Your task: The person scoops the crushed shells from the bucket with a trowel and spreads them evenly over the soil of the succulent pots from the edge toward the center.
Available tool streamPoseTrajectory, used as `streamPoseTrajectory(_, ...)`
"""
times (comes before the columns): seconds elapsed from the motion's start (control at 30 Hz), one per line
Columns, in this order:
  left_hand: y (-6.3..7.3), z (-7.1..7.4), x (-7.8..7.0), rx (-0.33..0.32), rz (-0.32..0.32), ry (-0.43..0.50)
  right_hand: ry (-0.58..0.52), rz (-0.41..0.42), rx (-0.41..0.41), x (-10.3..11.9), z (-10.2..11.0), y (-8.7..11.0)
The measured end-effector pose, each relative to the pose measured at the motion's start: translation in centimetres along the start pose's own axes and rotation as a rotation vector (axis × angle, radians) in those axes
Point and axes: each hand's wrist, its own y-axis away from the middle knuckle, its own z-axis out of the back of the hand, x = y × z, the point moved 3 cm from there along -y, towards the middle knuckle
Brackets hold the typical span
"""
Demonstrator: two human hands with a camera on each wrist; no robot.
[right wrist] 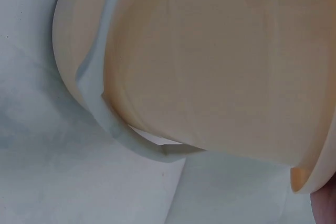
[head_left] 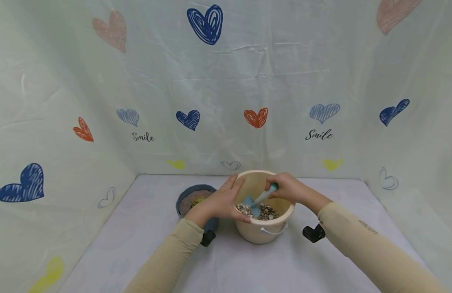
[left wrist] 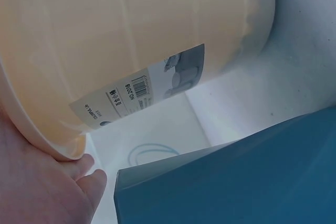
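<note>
Right hand works a scoop in a bucket of pebbles as left hand braces the rim

The right hand (head_left: 284,185) pinches the pale handle of a blue scoop (head_left: 263,197), its fingers curled round the upper end. The scoop slants down and away from that hand toward the left one, its blade resting in the mixed pebbles (head_left: 269,212) inside a cream bucket (head_left: 253,235). The bucket stands upright between the two hands.

The left hand (head_left: 224,201) lies spread on the bucket's rim at its own side, with the thumb reaching along the near edge and the fingers pointing away toward the far edge. A printed label (left wrist: 142,90) with a barcode sits on the bucket wall below this hand. The bucket's white carrying handle (right wrist: 94,85) hangs down on the side below the right hand.

Just left of the left hand, partly hidden by its wrist, stands a blue pot (head_left: 197,187) holding brownish soil (head_left: 188,198) and a small yellow-green plant (head_left: 198,200). All this rests on a pale table covering (head_left: 138,228); beyond both hands hangs a white backdrop (head_left: 226,81) printed with hearts and the word "Smile".
</note>
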Motion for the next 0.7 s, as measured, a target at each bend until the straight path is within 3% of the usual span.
streamPoseTrajectory(0.7, -0.1, -0.3, 0.2, -0.006, 0.013, 0.011, -0.084, -0.113, 0.158, -0.1, 0.8, -1.3)
